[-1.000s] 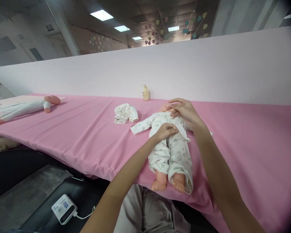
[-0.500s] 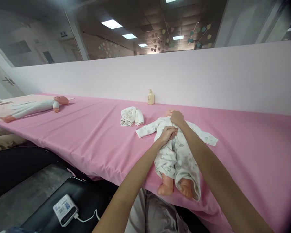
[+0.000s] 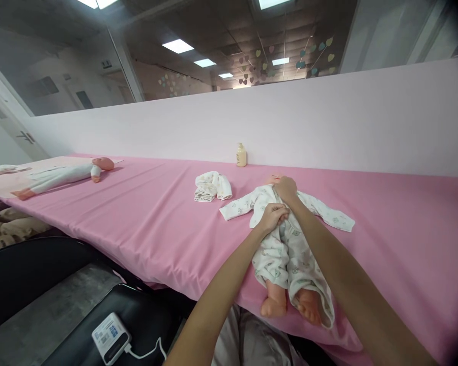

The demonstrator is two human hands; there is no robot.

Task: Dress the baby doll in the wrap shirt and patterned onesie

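Note:
A baby doll (image 3: 274, 304) lies on its back on the pink-covered table, its bare feet toward me. It wears a white printed romper (image 3: 270, 256) with long sleeves spread to both sides; the front is parted between the legs. My left hand (image 3: 274, 217) is closed in a pinch on the romper's front at the belly. Higher up, by the neck, my right hand (image 3: 286, 190) has its fingers curled on the collar area. My right hand and forearm cover most of the doll's head and part of the chest, so the fasteners there are hidden.
A folded white cloth (image 3: 212, 186) lies left of the doll, and a pump bottle (image 3: 241, 155) stands against the wall. Another dressed doll (image 3: 66, 176) rests at the far left. A black chair (image 3: 137, 315) below the table edge carries a white device (image 3: 111, 338) with a cable.
The view has shifted slightly, so everything sits a little farther right and lower. Both hands stay at nearly the same places on the romper.

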